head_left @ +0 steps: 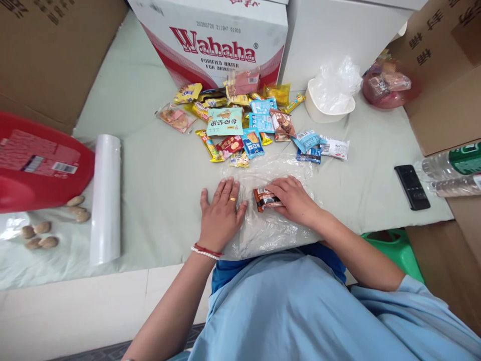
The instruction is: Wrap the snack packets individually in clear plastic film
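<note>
My left hand [221, 215] lies flat, fingers stretched out, over the left edge of a clear plastic sheet or bag [259, 233] spread near the table's front edge. In my right hand [295, 200] is a small brown snack packet [263, 199], gripped at its right side just above the plastic. Part of the packet is covered by my fingers. Beyond the plastic lies a pile of wrapped snacks, among them a pale green packet [225, 121], a blue packet [252, 143] and a white packet [335, 148].
A Wahaha carton [225, 30] stands behind the snacks, with a white bowl [330, 113] of crumpled plastic to its right. At left are a red container [41, 165], a plastic roll [105, 200] and several walnuts [48, 242]. A phone [412, 187] and bottles [451, 165] lie right.
</note>
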Action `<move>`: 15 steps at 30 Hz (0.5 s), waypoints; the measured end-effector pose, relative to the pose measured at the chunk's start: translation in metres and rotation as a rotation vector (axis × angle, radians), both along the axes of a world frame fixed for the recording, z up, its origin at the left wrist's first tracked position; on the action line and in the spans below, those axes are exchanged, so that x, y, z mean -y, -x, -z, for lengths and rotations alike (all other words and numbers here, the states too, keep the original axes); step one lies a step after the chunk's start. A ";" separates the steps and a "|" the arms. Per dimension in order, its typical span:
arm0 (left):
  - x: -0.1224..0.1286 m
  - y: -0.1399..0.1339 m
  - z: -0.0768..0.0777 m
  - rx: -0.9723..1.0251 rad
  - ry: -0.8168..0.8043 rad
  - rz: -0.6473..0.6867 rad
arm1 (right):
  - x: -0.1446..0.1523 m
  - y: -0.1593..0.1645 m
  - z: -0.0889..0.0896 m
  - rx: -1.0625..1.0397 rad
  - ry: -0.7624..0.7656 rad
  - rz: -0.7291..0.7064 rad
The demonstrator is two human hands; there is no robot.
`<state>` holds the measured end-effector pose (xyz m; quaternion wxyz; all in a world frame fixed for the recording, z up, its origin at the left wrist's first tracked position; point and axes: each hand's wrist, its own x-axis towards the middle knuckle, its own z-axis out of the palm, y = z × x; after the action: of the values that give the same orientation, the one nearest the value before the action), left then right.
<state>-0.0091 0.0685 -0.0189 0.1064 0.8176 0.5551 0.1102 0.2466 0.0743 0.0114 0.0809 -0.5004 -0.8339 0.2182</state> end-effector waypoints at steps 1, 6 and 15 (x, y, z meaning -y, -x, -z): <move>0.000 0.000 0.001 0.008 0.000 0.002 | 0.000 0.001 0.002 0.004 0.005 0.010; -0.005 0.012 0.010 0.140 -0.025 -0.022 | 0.004 -0.002 -0.001 -0.037 -0.022 0.022; 0.025 0.059 -0.024 0.365 -0.230 0.434 | 0.069 -0.070 -0.035 -0.292 -0.098 -0.069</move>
<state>-0.0684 0.0437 0.0053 0.1320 0.8904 0.3231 0.2922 0.3167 0.0051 0.0464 0.2183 -0.4299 -0.8396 0.2503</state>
